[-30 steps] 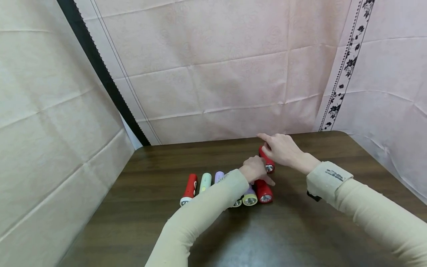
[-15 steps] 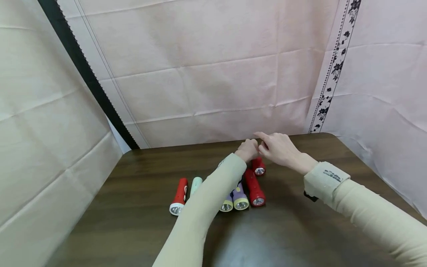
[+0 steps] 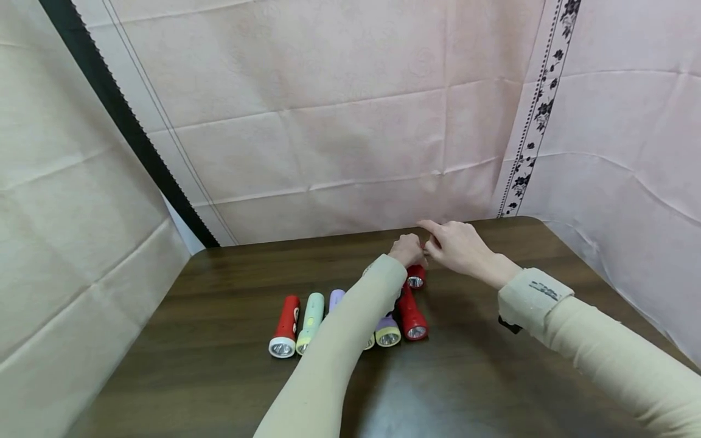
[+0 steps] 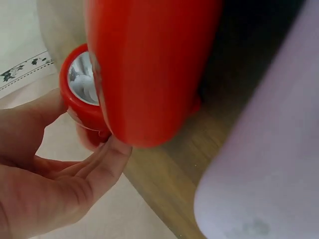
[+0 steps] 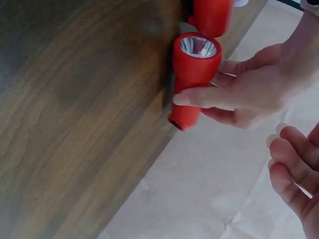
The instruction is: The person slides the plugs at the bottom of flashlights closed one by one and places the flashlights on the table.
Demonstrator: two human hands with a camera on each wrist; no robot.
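Note:
My left hand (image 3: 408, 249) reaches to the back of the table and grips a red flashlight (image 3: 416, 278). In the right wrist view its thumb and fingers go round the body of that flashlight (image 5: 192, 67), lens facing up in that picture. Close beside it, my right hand (image 3: 461, 246) holds nothing, index finger extended and other fingers loosely bent. A second red flashlight (image 3: 412, 313) lies just in front; its tail end (image 4: 149, 74) looms large in the left wrist view. Left of it rests a purple flashlight with a yellow head (image 3: 388, 333).
Further left in the row lie a red flashlight with a white head (image 3: 286, 328), a mint-green one (image 3: 312, 316) and a purple one (image 3: 336, 298), the last partly hidden by my left sleeve (image 3: 334, 359). Cloth (image 3: 350, 146) hangs behind the wooden table (image 3: 219, 377).
My left hand has moved from the front red flashlight back to the rear one and now grips it. The right hand stays beside it. The head view has shifted slightly right.

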